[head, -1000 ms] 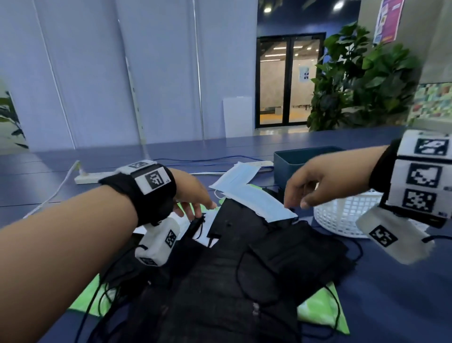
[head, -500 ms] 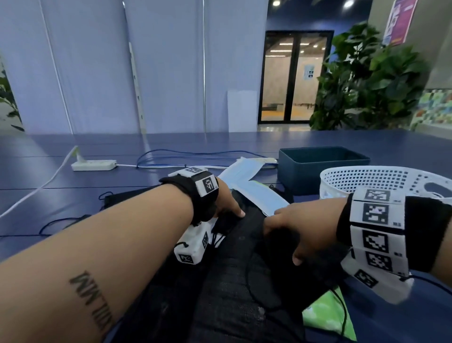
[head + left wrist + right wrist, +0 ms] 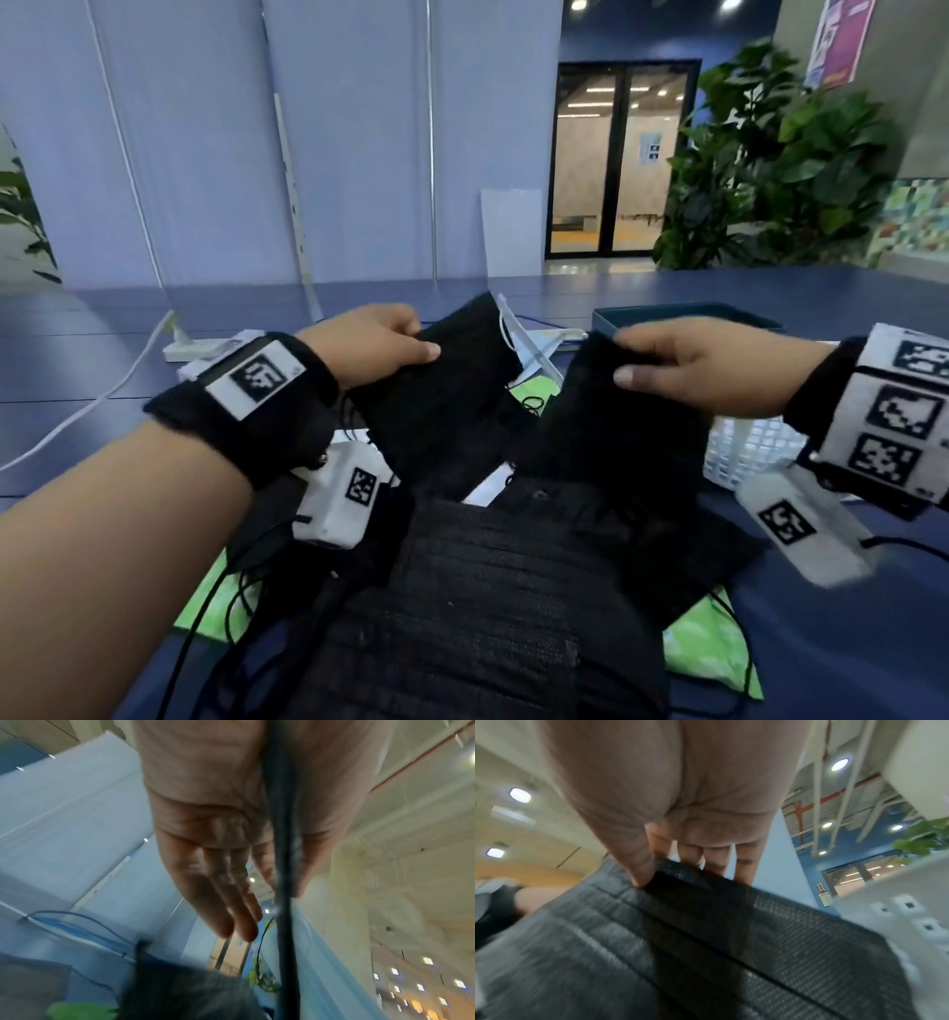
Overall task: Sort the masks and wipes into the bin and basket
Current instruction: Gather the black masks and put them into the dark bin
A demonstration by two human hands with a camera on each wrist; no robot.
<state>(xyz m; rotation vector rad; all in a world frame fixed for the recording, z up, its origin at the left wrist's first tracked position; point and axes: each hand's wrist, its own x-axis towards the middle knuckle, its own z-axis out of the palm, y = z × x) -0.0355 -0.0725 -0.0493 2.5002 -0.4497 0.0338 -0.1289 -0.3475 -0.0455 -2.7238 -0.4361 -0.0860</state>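
Black masks: one pinched at its top edge in my left hand [image 3: 375,344], another [image 3: 616,426] in my right hand [image 3: 688,370] | both lifted above the pile [image 3: 488,606] | bin [image 3: 683,316], basket [image 3: 744,452] just right, rims unobstructed.

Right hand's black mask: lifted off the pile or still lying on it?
Lifted. The right hand pinches the black mask by its top edge, thumb in front, and it hangs above the pile of black masks.

Each hand (left hand [image 3: 375,344], right hand [image 3: 703,367]) pinches a raised black mask [image 3: 441,390].
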